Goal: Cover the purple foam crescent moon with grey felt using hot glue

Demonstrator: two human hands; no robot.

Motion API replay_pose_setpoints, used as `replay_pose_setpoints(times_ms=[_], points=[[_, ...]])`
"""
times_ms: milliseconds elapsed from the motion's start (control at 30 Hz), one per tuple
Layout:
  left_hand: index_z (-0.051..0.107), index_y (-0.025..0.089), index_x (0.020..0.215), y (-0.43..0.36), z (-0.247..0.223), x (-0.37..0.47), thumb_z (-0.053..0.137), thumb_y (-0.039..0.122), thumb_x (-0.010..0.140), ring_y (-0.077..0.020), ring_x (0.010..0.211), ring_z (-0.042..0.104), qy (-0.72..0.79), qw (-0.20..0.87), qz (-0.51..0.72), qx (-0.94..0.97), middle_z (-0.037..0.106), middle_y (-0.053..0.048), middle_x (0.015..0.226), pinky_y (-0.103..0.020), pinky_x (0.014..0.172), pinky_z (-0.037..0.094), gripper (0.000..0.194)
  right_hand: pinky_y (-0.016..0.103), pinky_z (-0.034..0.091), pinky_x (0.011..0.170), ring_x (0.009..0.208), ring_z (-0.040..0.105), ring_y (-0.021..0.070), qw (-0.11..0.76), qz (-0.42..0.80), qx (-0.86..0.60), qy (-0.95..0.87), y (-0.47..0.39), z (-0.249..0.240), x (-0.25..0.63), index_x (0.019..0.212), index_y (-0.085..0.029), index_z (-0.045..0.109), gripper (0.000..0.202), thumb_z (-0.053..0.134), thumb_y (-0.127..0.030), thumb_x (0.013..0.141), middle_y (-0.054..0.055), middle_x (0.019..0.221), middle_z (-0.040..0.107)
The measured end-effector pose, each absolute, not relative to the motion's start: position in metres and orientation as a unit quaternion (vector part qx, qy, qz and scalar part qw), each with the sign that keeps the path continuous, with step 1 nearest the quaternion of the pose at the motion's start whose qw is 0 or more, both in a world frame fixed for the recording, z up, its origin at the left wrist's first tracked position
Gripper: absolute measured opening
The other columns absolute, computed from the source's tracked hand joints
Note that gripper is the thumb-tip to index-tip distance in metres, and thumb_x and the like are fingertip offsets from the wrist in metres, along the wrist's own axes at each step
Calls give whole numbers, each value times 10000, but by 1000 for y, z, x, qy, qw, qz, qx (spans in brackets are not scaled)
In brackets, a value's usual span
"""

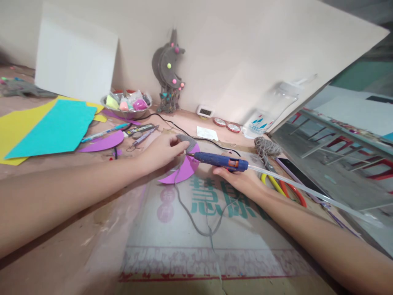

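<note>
My left hand point(167, 149) pinches a purple crescent-shaped piece point(186, 170) by its upper end, where grey yarn point(188, 142) covers the purple. In my right hand point(241, 176) is a blue glue gun point(219, 159), its tip touching or just above the crescent near the edge of the yarn. A long clear glue stick point(294, 182) sticks out of the gun's back end. From the crescent a loose strand of grey yarn point(192, 223) loops down over the printed sheet point(172, 241). Part of my right fingers is hidden behind the gun.
Yellow and turquoise sheets point(58, 127), a purple cut piece point(102, 142) and a cutter knife point(139, 130) lie at left. Behind stand a metal bowl point(125, 112), a decorated grey moon point(167, 65) and a small clock point(205, 110). Scissors point(284, 186), a yarn ball point(266, 148) and a bottle point(270, 108) are at right.
</note>
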State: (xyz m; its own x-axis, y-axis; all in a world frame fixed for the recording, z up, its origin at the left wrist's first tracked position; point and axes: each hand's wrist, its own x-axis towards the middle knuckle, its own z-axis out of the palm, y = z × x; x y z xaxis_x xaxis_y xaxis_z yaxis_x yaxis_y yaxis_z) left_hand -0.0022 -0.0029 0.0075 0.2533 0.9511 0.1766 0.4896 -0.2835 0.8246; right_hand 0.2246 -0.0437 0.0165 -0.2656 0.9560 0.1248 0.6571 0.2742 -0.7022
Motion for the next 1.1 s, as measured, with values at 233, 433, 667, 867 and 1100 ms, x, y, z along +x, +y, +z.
replay_pose_setpoints(times_ms=[233, 433, 667, 867, 1100], points=[[531, 170, 574, -3, 6, -2, 475, 437, 806, -123, 502, 498, 500, 318, 348, 726, 565, 1, 520, -253, 507, 330, 358, 268, 423, 512, 546, 496, 143, 281, 272, -541, -744, -43, 15, 224, 638, -221, 478, 347, 640, -521, 704, -27, 579, 522], [525, 169, 560, -3, 6, -2, 477, 431, 802, -118, 488, 488, 502, 313, 349, 726, 556, 3, 505, -254, 493, 330, 361, 272, 427, 519, 549, 500, 145, 283, 262, -544, -745, -42, 14, 225, 649, -226, 486, 341, 634, -527, 709, -24, 592, 526], [532, 170, 573, -5, 6, -1, 483, 441, 793, -112, 460, 474, 498, 343, 355, 713, 554, 3, 488, -242, 457, 317, 353, 261, 395, 503, 536, 467, 135, 266, 245, -541, -759, -41, 10, 230, 657, -223, 489, 333, 624, -520, 728, -29, 566, 482], [531, 175, 580, -6, 6, -1, 474, 441, 802, -112, 458, 472, 495, 351, 358, 710, 551, 7, 485, -242, 461, 321, 351, 258, 422, 505, 534, 487, 131, 288, 259, -546, -743, -42, 12, 227, 626, -220, 494, 336, 642, -511, 704, -26, 567, 517], [533, 170, 582, -4, 4, -2, 479, 444, 800, -112, 467, 484, 492, 346, 353, 717, 561, 4, 506, -241, 471, 327, 355, 257, 439, 507, 552, 514, 138, 286, 237, -560, -741, -41, 11, 227, 623, -212, 512, 337, 644, -516, 688, -20, 576, 547]])
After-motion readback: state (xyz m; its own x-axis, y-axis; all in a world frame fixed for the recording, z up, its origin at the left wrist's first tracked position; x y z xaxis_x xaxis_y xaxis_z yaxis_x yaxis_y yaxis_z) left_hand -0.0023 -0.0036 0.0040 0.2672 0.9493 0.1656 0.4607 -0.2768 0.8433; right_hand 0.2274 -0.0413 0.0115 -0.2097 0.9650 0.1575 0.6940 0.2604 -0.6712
